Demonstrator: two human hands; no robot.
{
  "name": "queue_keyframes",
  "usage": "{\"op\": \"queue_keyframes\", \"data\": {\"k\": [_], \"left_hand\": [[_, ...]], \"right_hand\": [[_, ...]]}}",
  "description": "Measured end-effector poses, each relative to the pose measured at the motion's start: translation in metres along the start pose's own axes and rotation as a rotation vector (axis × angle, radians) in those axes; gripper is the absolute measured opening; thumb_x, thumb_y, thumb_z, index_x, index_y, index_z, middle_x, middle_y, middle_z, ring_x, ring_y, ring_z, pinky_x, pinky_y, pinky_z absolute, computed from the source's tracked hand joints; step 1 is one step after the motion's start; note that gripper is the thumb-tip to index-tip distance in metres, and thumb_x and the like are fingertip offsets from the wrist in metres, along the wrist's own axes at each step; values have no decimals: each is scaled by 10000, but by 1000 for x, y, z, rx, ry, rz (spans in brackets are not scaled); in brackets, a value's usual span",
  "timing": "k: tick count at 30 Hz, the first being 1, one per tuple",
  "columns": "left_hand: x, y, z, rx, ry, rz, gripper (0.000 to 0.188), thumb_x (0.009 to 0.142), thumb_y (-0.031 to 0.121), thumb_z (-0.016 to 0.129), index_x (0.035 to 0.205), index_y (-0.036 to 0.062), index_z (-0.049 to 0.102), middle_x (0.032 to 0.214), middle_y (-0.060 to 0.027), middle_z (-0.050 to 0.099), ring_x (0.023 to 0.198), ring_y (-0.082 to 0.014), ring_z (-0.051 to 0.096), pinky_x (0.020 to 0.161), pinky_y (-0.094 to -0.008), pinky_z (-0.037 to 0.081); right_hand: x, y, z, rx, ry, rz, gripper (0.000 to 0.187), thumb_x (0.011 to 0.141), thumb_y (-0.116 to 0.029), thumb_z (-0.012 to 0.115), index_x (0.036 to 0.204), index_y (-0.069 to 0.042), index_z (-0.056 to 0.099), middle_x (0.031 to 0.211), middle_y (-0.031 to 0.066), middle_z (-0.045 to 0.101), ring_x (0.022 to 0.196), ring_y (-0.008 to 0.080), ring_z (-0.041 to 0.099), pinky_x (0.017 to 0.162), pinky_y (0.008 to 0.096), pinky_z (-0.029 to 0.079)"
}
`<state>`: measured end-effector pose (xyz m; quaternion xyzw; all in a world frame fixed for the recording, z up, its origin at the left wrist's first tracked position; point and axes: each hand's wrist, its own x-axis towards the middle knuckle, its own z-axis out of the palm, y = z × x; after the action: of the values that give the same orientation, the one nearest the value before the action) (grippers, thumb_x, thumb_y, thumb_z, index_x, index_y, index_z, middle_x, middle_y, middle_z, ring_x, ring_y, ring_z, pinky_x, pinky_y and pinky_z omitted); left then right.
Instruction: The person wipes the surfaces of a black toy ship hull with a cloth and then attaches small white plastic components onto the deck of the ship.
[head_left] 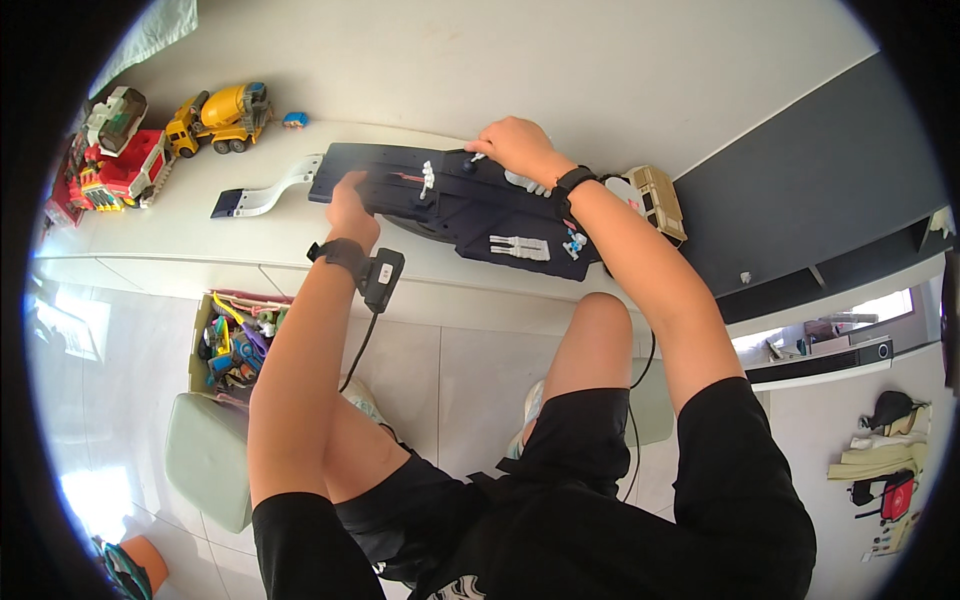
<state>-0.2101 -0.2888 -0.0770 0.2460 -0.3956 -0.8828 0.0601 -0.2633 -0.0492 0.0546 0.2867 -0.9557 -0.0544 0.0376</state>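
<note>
A long dark navy toy, flat and panelled, lies on the white ledge in front of me. My left hand is closed on its near edge toward the left end, fingers partly hidden. Over the far edge, my right hand pinches a small white piece at the toy's surface. Between the hands, a small white figure stands on the toy. Flat white parts lie on its near right section, beside a small white-and-blue figure. A curved white strip with a dark tip extends from the left end.
A yellow mixer truck, a red toy vehicle and a tiny blue car stand at left. A beige box-shaped toy sits at right. Below the ledge are a toy bin and a pale green stool. Cables hang near my legs.
</note>
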Motion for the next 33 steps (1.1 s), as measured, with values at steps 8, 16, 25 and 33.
{"op": "queue_keyframes", "data": {"k": [8,16,25,33], "left_hand": [[-6,17,2,-32,38,-142,241,759,215,731,930,61,660,930,-31,618,802,-151,561,726,-276,444],[-49,40,17,127,495,7,398,762,208,729,1067,46,531,999,-76,599,880,-177,580,763,-340,485],[-46,51,25,994,-42,1069,178,743,48,647,899,32,563,864,-124,592,871,-292,574,769,-388,473],[-24,35,19,1641,-402,1181,476,880,399,612,1269,130,556,1345,-93,527,1285,-296,442,1056,-439,356]], "right_hand": [[-9,-5,2,64,16,-138,245,964,-324,496,925,-92,564,773,110,652,760,333,621,674,452,470],[-4,15,-9,296,-70,-215,122,868,-171,603,919,-60,606,910,114,634,825,288,598,728,410,468],[-6,6,-5,299,8,-226,100,825,-129,613,866,-46,651,916,116,651,880,290,614,773,402,489],[0,10,1,364,165,-257,99,825,-125,594,857,-53,654,881,114,657,856,299,623,760,406,498]]}}
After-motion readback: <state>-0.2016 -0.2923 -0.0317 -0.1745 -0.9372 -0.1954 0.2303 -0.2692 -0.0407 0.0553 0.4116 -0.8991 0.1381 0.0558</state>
